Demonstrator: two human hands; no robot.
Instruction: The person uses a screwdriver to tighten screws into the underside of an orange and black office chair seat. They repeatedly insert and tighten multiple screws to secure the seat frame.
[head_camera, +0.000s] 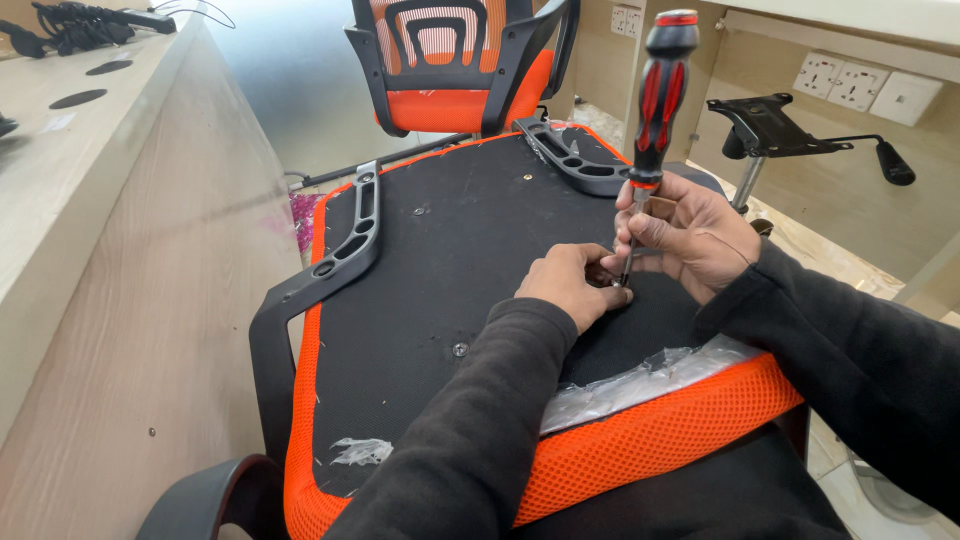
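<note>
An orange chair seat lies upside down, its black underside (470, 250) facing up, with a black armrest (345, 245) at the left and another armrest (575, 158) at the far right. My right hand (690, 235) grips the shaft of a red-and-black screwdriver (660, 85) held upright, tip down on the underside. My left hand (570, 283) rests beside the tip, fingers pinched around it; whatever sits under the tip is hidden. A screw (460, 349) sits in the underside nearer me.
A wooden desk side (150, 300) stands close on the left. An orange mesh chair back (450, 60) is behind the seat. A black seat mechanism plate (770, 125) on a post stands at the right. Clear plastic wrap (640, 380) lies on the seat edge.
</note>
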